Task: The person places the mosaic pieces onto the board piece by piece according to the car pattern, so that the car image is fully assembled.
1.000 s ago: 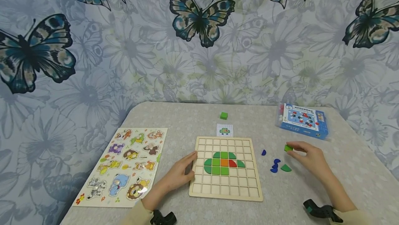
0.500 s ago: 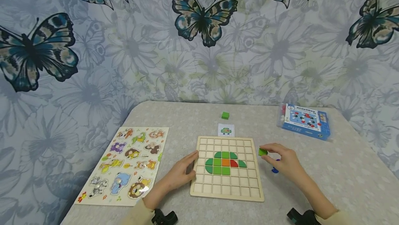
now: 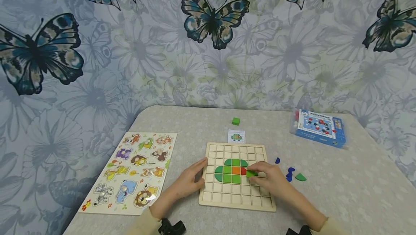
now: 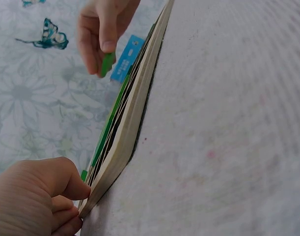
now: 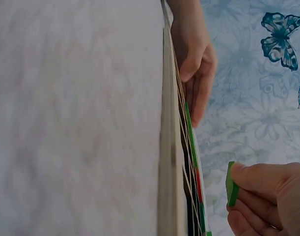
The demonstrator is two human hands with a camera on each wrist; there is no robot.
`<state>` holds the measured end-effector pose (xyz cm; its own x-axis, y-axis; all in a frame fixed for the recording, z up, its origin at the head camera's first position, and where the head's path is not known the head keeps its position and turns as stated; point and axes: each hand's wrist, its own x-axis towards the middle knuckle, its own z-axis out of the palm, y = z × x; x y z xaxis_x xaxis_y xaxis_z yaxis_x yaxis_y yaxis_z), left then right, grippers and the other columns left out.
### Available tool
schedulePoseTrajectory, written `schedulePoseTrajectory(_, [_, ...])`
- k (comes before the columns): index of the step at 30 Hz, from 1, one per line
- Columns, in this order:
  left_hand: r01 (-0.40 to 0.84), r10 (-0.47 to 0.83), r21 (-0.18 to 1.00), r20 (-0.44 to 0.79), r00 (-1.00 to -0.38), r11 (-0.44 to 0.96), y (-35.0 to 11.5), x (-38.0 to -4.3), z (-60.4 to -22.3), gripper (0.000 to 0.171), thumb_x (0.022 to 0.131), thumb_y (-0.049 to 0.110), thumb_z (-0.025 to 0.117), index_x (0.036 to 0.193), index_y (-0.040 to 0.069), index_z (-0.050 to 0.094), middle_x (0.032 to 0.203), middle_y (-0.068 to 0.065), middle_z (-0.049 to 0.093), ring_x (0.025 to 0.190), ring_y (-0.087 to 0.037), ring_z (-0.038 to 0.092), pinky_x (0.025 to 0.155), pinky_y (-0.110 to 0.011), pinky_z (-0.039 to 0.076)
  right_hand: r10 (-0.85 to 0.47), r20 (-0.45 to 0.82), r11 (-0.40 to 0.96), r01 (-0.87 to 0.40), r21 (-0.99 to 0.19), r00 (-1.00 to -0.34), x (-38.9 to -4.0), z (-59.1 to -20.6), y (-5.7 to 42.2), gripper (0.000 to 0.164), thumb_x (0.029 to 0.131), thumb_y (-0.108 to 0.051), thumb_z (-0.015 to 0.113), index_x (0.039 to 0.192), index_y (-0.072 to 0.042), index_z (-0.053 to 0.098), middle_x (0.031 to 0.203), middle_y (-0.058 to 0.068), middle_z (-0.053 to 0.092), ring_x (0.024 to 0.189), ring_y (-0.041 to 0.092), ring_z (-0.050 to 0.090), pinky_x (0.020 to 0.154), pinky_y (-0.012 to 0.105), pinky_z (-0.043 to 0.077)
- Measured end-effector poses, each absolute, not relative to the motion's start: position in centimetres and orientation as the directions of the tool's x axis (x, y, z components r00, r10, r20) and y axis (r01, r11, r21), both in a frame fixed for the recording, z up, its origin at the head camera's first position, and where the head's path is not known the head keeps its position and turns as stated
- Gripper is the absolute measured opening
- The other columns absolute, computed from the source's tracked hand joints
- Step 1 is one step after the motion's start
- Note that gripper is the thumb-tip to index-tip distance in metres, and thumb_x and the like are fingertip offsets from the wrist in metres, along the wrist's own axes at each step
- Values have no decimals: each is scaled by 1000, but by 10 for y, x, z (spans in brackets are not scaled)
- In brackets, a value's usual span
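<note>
My right hand (image 3: 268, 177) pinches a green square tile (image 5: 231, 184) between thumb and fingers, over the right part of the pattern on the wooden grid board (image 3: 237, 197). In both wrist views the tile hangs tilted, a gap away from the board's face. The pattern is made of green tiles (image 3: 227, 178), an orange tile (image 3: 236, 170) and a red tile (image 3: 243, 171); my right hand hides its right end. My left hand (image 3: 186, 180) rests at the board's left edge, index finger and thumb touching it.
Right of the board lie several small blue pieces (image 3: 289, 179) and a green quarter-round tile (image 3: 300, 177). Behind it are a pattern card (image 3: 236, 136) and a green block (image 3: 235, 121). A blue box (image 3: 320, 128) stands back right; an animal puzzle board (image 3: 112, 188) lies left.
My right hand has carried the green square tile leftward, from above the table right of the board to over the pattern. My left hand has stayed at the board's left edge.
</note>
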<state>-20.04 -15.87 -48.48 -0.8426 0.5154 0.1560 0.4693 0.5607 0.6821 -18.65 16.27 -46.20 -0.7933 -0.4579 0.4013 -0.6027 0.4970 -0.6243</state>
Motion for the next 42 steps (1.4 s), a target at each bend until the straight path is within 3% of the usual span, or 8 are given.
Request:
schedulePoseTrajectory(31, [479, 524, 685, 165, -836, 549, -159, -201, -483, 65, 84, 8, 53, 145, -3, 32, 150, -15, 30, 138, -26, 25, 109, -46, 26, -581, 457, 529, -739, -417, -673, -188, -481, 152, 30, 77, -9, 76, 106, -9, 70, 104, -2, 65, 96, 15, 58, 81, 36, 52])
schedulePoseTrajectory(42, [479, 520, 676, 163, -838, 560, -159, -201, -486, 66, 83, 8, 53, 145, -3, 32, 150, -15, 30, 138, -27, 26, 109, -46, 26, -509, 450, 563, -680, -471, -733, -185, -467, 179, 30, 76, -5, 75, 106, -8, 71, 103, -2, 67, 96, 18, 61, 75, 35, 54])
